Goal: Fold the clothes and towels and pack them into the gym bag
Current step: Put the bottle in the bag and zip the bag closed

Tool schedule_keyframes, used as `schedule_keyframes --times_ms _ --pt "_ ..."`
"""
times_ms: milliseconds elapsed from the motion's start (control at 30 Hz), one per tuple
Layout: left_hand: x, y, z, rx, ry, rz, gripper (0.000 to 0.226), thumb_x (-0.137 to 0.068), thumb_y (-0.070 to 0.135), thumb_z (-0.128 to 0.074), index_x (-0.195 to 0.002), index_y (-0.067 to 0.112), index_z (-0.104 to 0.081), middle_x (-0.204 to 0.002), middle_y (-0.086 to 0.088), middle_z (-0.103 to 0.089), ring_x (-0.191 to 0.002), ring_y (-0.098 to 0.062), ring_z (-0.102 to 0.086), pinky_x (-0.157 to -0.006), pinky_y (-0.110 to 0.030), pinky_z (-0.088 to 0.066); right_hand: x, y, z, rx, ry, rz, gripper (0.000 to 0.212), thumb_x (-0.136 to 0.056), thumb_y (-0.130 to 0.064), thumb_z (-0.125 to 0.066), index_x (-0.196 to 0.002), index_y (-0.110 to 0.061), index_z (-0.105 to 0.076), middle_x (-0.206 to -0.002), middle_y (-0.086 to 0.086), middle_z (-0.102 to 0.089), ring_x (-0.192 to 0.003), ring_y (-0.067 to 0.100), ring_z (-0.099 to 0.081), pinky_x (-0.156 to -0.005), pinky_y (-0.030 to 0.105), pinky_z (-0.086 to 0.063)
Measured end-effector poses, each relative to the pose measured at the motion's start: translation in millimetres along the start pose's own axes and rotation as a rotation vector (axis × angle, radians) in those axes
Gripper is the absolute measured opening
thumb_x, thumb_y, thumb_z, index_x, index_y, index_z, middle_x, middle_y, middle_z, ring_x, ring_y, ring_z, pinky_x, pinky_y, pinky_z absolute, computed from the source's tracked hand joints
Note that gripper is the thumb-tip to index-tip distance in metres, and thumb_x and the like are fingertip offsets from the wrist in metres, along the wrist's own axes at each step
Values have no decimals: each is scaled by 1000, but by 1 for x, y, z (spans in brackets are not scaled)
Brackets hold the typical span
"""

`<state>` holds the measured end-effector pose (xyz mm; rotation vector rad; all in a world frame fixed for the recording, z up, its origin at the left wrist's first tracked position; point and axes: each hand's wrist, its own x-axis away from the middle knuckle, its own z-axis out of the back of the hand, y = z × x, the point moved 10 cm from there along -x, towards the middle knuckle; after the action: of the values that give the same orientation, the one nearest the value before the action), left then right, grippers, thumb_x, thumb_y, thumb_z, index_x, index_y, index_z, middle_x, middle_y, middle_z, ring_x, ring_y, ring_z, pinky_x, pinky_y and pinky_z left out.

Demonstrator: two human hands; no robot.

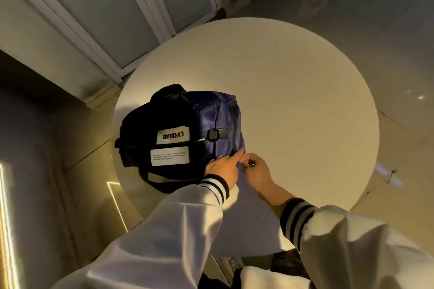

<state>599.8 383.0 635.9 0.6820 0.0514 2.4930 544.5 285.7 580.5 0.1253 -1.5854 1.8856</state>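
Tugged unbraced, the black-and-navy fabric gym bag (178, 134) may skid, or its closure jam. The bag lies at nine o'clock on the round white counter (293, 101). At its five o'clock corner the left hand (223, 168) presses, forefinger straight; the right hand (256, 168) pinches what seems a small zip pull (250, 164).

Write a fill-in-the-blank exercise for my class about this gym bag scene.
The gym bag lies on a ____ white table.
Its white label reads ____.
The left hand touches the bag with a straight ____ finger.
The right hand pinches a small shiny piece; its cuff has black and ____ stripes.
Missing words: round; LVQUE; index; white.
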Motion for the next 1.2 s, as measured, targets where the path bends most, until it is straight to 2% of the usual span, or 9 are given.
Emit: schedule_keyframes --times_ms 133,267,367,467,533,733,867,1033,1200 --pt "-13 6 -19 -14 -192 95 69 -98 7 -38 -159 27 -13 -142 -15 -52 -128 -36 -53 -101 -46 -45 5 4 -3 102 -62 29 40 -91 7 -47 -95 -17 -78 -86 9 -74 -72 19 -59 -65 21 -43" --pt "-9 4 -16 26 -64 129 53 -99 2 -37 -148 21 -36 -134 -11 -58 -121 -35 -57 -95 -45 -51 1 4 3 106 -68 16 35 -93 6 -48 -101 -11 -78 -80 -2 -68 -63 3 -52 -59 5 -36" --pt "-8 -14 -11 103 67 152 43 -96 3 -45 -134 23 -52 -121 -9 -65 -110 -33 -62 -89 -43 -54 -5 5 3 105 -47 -21 31 -95 4 -50 -101 -7 -78 -99 0 -70 -86 10 -59 -80 11 -40" --pt "3 -33 0 292 187 245 16 -91 36 -57 -96 29 -70 -96 4 -73 -96 -24 -67 -85 -38 -54 -15 14 9 88 7 -87 25 -95 2 -52 -99 -3 -77 -98 2 -68 -89 14 -57 -79 10 -35" --pt "11 -36 4 290 225 240 29 -86 51 -55 -84 27 -71 -79 11 -70 -85 -17 -65 -77 -30 -51 -21 19 13 66 50 -114 19 -94 1 -55 -99 1 -73 -95 5 -66 -87 16 -56 -76 13 -34" --pt "18 -33 1 334 164 180 37 -101 14 -39 -129 29 -59 -112 4 -59 -113 -22 -57 -91 -27 -44 -38 40 -21 139 -106 -115 18 -91 10 -49 -81 -2 -58 -87 7 -51 -89 24 -45 -67 25 -35" --pt "26 -36 3 339 192 159 54 -93 -4 -39 -136 25 -54 -124 -9 -62 -115 -29 -58 -97 -38 -49 -44 52 -15 243 -182 -216 24 -92 -12 -53 -115 -20 -51 -115 10 -53 -96 18 -49 -83 24 -51" --pt "25 -36 -16 364 169 158 61 -91 -11 -43 -142 23 -52 -131 -9 -59 -124 -27 -54 -104 -33 -44 -26 11 1 57 -135 -74 9 -81 13 -61 -72 8 -61 -68 14 -55 -59 11 -48 -57 27 -38" --pt "33 -25 3 387 260 66 49 -95 2 -51 -138 25 -56 -130 -4 -61 -119 -25 -58 -100 -30 -46 11 -13 -6 -135 -117 -44 25 -101 -7 -49 -116 -12 -69 -104 2 -69 -96 17 -64 -81 17 -47"
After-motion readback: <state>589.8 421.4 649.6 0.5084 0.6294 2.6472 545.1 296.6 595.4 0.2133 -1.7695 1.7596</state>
